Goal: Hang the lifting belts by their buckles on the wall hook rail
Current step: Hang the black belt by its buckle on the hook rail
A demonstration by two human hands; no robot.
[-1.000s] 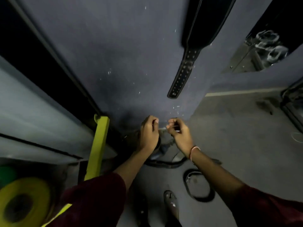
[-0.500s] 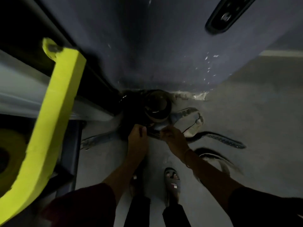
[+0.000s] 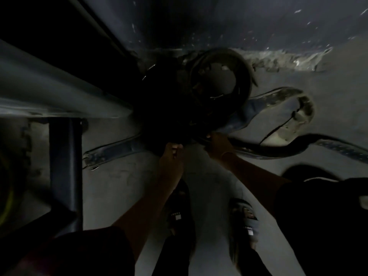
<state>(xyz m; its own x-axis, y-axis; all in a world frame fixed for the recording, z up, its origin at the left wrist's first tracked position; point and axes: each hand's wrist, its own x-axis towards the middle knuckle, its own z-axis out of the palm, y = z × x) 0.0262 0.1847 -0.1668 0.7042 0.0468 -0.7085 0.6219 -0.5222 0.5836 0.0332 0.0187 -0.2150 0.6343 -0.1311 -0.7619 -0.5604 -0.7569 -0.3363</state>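
Note:
A tangle of dark lifting belts (image 3: 199, 108) lies on the floor at the foot of the wall. One belt is coiled in a ring (image 3: 221, 76); another blue-grey belt loops out to the right (image 3: 278, 100). A thin black belt (image 3: 298, 148) trails off right, and a strap end (image 3: 111, 152) points left. My left hand (image 3: 172, 156) reaches down to the near edge of the pile with its fingers curled on a dark strap. Just right of it, my right hand (image 3: 216, 144) grips a belt at the pile's edge. The hook rail is out of view.
A dark steel rack post (image 3: 65, 166) and a grey beam (image 3: 49, 90) stand at the left. My two sandalled feet (image 3: 244, 218) are on the concrete floor below the hands. The dark wall (image 3: 219, 22) rises just behind the pile.
My view has dropped from the wall and its hanging belt down to the floor pile. Both hands have gone down from chest height to the belts on the floor.

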